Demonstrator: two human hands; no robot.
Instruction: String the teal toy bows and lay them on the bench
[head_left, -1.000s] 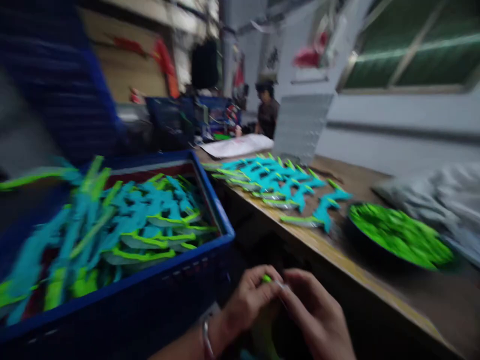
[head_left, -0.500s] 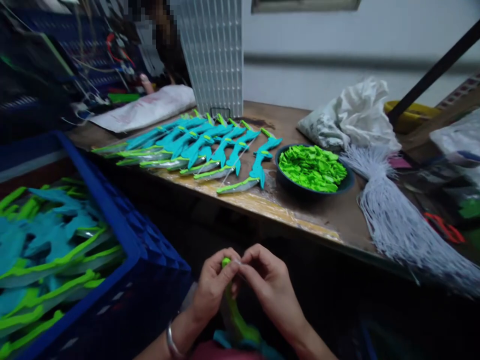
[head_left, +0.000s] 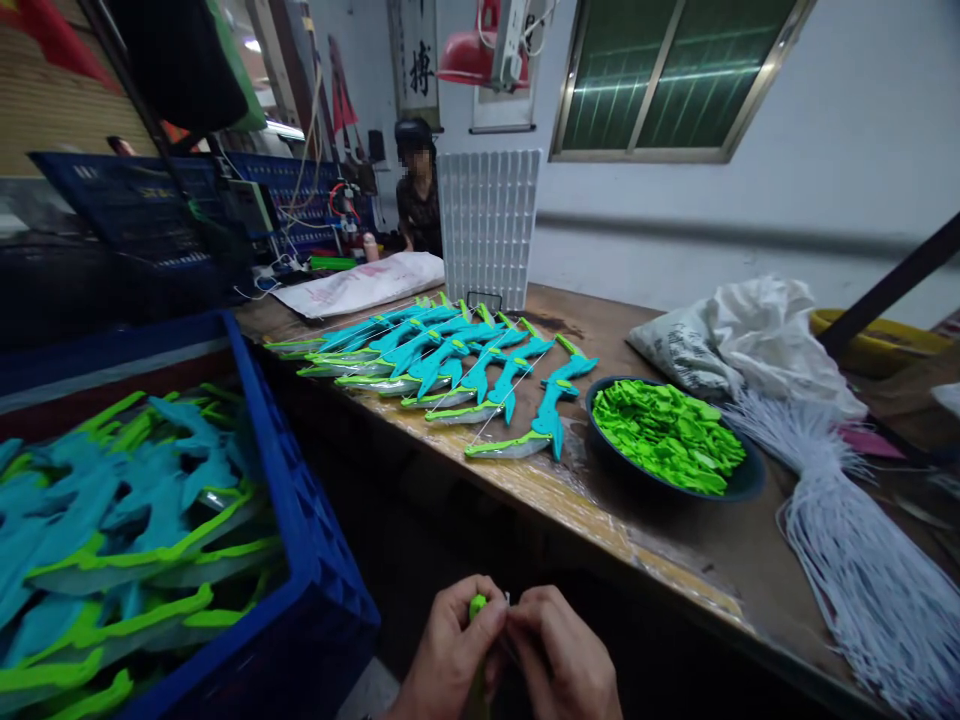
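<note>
My left hand [head_left: 451, 652] is closed around the bright green tip of a toy bow [head_left: 478, 605] at the bottom middle of the head view. The rest of that bow is mostly hidden behind the fingers. Close beside it, my right hand [head_left: 564, 655] is pinched on a thin white string [head_left: 508, 599] at the bow's tip. How the string sits on the tip is too small to make out. Beyond my hands, a row of teal and green toy bows [head_left: 556, 400] lies on the brown table [head_left: 600, 540], several with strings across them.
To the left, a blue crate [head_left: 300, 540] is full of similar bows. A dark bowl [head_left: 756, 482] of green pieces, a bundle of white strings [head_left: 847, 540] and a white sack [head_left: 772, 345] sit on the right. A ridged panel [head_left: 491, 230] stands behind; a person [head_left: 420, 200] is beyond.
The view has tilted upward, so my hands appear lower and the window and lamp show. Both hands stay together at the bow's tip, with the right hand's fingers still pinched.
</note>
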